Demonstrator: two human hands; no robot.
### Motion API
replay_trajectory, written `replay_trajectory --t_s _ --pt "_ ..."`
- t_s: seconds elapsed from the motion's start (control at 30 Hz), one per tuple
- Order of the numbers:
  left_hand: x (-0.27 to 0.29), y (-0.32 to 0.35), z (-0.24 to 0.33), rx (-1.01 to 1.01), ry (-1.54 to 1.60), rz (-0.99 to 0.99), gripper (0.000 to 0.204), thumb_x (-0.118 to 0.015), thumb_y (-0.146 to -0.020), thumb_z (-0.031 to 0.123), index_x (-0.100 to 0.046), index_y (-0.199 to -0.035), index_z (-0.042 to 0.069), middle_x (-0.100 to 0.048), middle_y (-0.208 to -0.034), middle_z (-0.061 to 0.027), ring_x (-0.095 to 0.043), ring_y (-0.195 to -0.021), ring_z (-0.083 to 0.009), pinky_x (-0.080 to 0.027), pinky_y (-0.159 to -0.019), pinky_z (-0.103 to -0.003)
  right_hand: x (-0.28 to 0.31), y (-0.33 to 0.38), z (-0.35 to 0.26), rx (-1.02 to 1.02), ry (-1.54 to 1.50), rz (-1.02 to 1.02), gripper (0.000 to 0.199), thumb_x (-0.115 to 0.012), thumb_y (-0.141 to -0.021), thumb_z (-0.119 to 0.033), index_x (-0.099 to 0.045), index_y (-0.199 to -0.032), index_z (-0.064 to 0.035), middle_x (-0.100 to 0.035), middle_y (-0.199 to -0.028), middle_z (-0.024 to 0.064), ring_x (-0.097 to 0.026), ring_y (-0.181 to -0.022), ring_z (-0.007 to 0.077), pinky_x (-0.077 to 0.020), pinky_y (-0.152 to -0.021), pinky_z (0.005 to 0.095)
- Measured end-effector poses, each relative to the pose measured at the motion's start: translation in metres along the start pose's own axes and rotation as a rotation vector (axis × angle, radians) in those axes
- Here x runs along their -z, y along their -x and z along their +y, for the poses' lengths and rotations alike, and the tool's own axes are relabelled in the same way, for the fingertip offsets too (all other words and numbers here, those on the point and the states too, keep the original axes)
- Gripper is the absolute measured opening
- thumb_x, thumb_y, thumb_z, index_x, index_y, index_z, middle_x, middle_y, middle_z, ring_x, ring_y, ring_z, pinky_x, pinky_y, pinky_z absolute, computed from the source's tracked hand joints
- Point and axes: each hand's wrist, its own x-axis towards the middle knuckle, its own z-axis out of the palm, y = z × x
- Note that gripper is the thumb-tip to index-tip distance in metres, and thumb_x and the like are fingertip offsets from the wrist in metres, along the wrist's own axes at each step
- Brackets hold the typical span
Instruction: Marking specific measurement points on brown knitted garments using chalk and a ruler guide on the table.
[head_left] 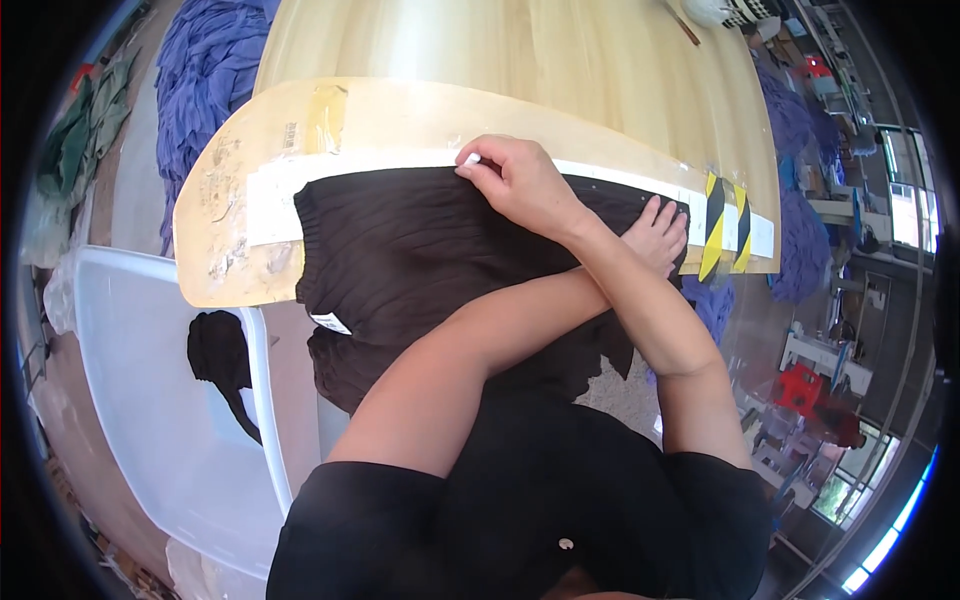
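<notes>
A dark brown pleated garment [400, 250] lies on a pale board [240, 160] at the table's near edge, hanging over toward me, with a small white label [331, 322] at its left side. My arms are crossed. My right hand [515, 180] reaches to the garment's top edge and pinches a small white piece [470, 159], perhaps chalk, against the white strip [270, 195] along the board. My left hand [660, 235] rests flat on the garment's right part, fingers spread, partly hidden behind my right forearm.
The light wooden table [520, 50] stretches away behind the board. Yellow-and-black striped tape [725, 225] marks the board's right end. A clear plastic bin [150, 400] at the left holds another dark garment [215, 350]. Blue-purple fabric piles [200, 70] lie on the floor.
</notes>
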Motion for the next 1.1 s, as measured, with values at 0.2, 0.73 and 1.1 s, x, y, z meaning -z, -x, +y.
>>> replay_trajectory --t_s 0.2,0.73,1.1 --pt "0.001 0.002 -0.001 0.011 -0.016 0.006 0.054 -0.049 -0.084 0.039 -0.047 -0.124 0.004 -0.04 -0.134 -0.013 -0.032 -0.125 -0.0332 -0.02 -0.103 -0.052 -0.03 -0.029 -0.035 -0.026 -0.277 -0.048 0.013 -0.055 -0.086 -0.012 -0.059 -0.088 -0.0004 -0.055 -0.069 0.0025 -0.046 -0.062 0.0076 -0.0393 -0.057 0.0227" --pt "0.006 0.021 -0.099 0.144 1.096 0.195 0.025 -0.053 -0.077 0.023 -0.054 -0.095 0.006 -0.053 -0.104 -0.0156 -0.049 -0.1 -0.0325 -0.041 -0.079 -0.046 0.025 -0.013 -0.073 -0.023 -0.446 0.45 0.022 -0.04 -0.089 -0.004 -0.053 -0.107 -0.0019 -0.06 -0.069 0.0058 -0.05 -0.053 0.0052 -0.0422 -0.048 0.0195" --pt "0.228 0.186 -0.157 0.894 0.436 0.705 0.062 -0.06 -0.08 0.033 -0.043 -0.124 -0.007 -0.046 -0.124 -0.0238 -0.049 -0.112 -0.032 -0.037 -0.096 -0.034 0.023 0.093 -0.109 0.002 -0.372 0.077 0.03 -0.046 -0.068 0.009 -0.054 -0.093 -0.0032 -0.055 -0.087 0.0012 -0.053 -0.088 0.0102 -0.0425 -0.082 0.0251"
